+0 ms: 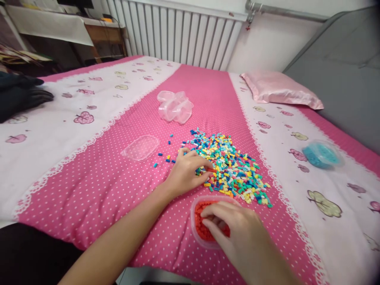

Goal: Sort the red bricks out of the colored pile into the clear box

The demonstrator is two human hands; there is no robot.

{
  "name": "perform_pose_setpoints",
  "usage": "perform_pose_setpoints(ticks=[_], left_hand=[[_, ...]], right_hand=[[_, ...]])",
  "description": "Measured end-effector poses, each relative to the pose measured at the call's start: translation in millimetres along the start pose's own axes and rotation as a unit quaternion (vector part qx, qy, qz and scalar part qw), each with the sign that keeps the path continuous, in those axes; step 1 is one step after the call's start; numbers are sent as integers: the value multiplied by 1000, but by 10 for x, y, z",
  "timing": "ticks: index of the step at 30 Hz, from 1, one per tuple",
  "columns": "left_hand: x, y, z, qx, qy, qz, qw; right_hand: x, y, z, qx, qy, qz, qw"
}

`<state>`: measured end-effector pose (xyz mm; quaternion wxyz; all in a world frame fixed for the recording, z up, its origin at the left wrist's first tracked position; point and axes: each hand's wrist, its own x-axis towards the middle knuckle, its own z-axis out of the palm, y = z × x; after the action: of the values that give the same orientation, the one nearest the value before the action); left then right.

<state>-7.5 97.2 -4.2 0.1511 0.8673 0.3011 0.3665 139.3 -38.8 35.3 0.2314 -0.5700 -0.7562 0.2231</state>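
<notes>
My left hand is at the left edge of a loose heap of small coloured building bricks. Its thumb and forefinger are closed on a red brick. Over a clear plastic tub near the bed's front edge is my right hand. The tub holds many red bricks. The fingers of my right hand are bent, with a small gap between thumb and forefinger, and I see nothing held there. Part of the tub is hidden behind that hand.
A clear lid lies left of the heap, near several stray bricks. Behind it are nested clear tubs. A lidded tub of blue pieces stands at the right. A pink pillow and dark cloth also lie on the bed.
</notes>
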Motion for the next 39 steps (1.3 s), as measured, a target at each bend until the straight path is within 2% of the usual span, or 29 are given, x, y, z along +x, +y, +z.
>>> perform_pose_setpoints(ticks=[5, 13, 24, 32, 39], left_hand=[[-3, -3, 0, -1, -5, -2, 1000], [7, 27, -16, 2, -18, -15, 1000], [2, 14, -13, 0, -13, -9, 1000], [-6, 26, -15, 5, -17, -10, 1000], [-2, 32, -19, 5, -18, -11, 1000]], right_hand=[[1, -8, 34, -39, 9, -31, 999], [-29, -25, 128, -79, 39, -35, 995], [-49, 19, 93, -86, 24, -60, 994], [-17, 12, 110, -111, 45, -66, 991], [-45, 36, 93, -87, 34, -63, 994]])
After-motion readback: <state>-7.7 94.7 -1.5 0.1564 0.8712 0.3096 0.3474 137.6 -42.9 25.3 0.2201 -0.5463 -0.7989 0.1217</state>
